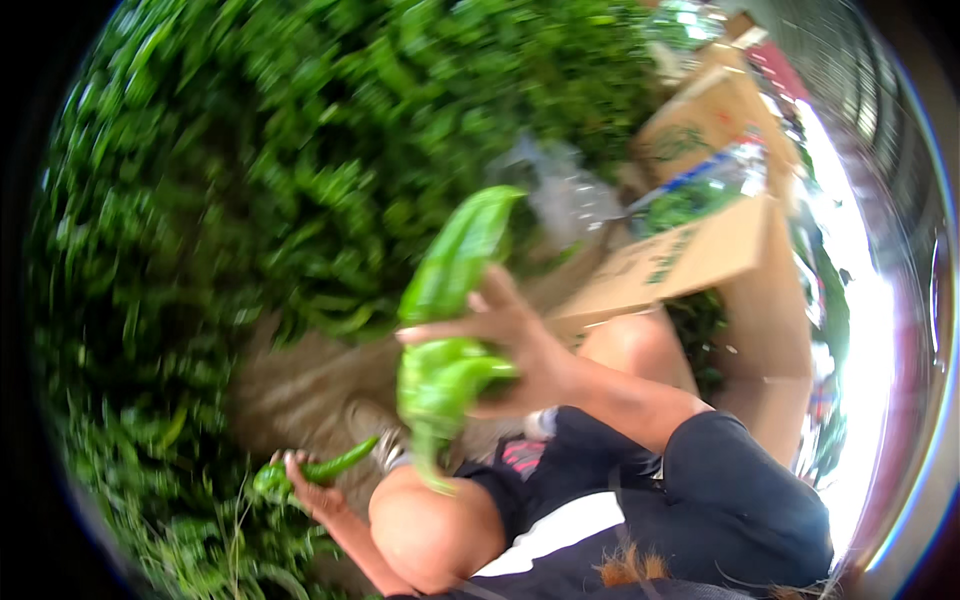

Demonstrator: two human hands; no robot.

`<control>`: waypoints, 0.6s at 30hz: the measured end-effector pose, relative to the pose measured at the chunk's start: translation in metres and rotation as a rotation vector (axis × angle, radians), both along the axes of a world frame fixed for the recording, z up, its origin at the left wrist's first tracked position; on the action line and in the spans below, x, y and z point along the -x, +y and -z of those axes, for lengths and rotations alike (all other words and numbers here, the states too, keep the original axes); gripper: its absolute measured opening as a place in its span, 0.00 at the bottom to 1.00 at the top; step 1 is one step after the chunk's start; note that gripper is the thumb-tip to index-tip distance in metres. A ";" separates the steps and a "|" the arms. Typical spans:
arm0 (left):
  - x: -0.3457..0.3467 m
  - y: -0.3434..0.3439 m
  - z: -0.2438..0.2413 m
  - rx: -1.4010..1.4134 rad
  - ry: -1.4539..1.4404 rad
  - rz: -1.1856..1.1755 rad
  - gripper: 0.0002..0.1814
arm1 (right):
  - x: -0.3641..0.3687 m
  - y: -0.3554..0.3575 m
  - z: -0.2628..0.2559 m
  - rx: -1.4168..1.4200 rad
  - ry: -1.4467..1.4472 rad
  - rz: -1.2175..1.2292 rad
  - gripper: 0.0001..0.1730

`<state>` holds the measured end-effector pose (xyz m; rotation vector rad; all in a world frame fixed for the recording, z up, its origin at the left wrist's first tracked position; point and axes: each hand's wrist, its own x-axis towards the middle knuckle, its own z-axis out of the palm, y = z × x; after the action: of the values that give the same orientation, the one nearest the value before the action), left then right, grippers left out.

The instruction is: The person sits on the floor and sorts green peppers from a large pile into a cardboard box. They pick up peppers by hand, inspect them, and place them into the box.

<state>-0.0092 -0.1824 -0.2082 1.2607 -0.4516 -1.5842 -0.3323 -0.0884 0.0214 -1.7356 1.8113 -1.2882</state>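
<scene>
Close to the camera, my right hand [510, 345] grips a large green chili pepper [454, 270], its fingers wrapped round the middle. Curved pepper tips and a pale stem [427, 450] stick out below the fingers; whether this is one pepper or more I cannot tell. At the lower left, beside my bent knee, my left hand [307, 476] holds a slimmer green chili pepper [341, 459] that points to the right. More green shows under its fingers, over the heap of green peppers [202, 480]. Motion blurs much of the view.
A large heap of green peppers [390, 97] fills the upper left. At the right stand opened cardboard boxes [675, 255], one with green contents beside a clear plastic bag [570, 195]. Brown ground covering [300, 390] shows between the heap and my shoe [371, 427].
</scene>
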 end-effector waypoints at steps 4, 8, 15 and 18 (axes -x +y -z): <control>0.019 -0.002 -0.056 0.191 -0.145 0.095 0.17 | 0.055 0.142 -0.153 0.051 -0.386 0.092 0.29; 0.046 0.007 -0.093 0.287 -0.196 0.177 0.15 | 0.104 0.274 -0.213 0.558 -0.177 0.617 0.25; 0.072 0.006 -0.154 0.455 -0.255 0.235 0.18 | 0.330 0.419 -0.203 0.533 -0.084 1.287 0.32; 0.101 0.009 -0.182 0.495 -0.176 0.273 0.15 | 0.429 0.481 -0.128 0.110 -0.183 1.681 0.47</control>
<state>-0.1107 -0.1731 -0.0266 0.9832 -1.0936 -1.4598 -0.7616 0.3930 0.1490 0.3559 3.0437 -1.8107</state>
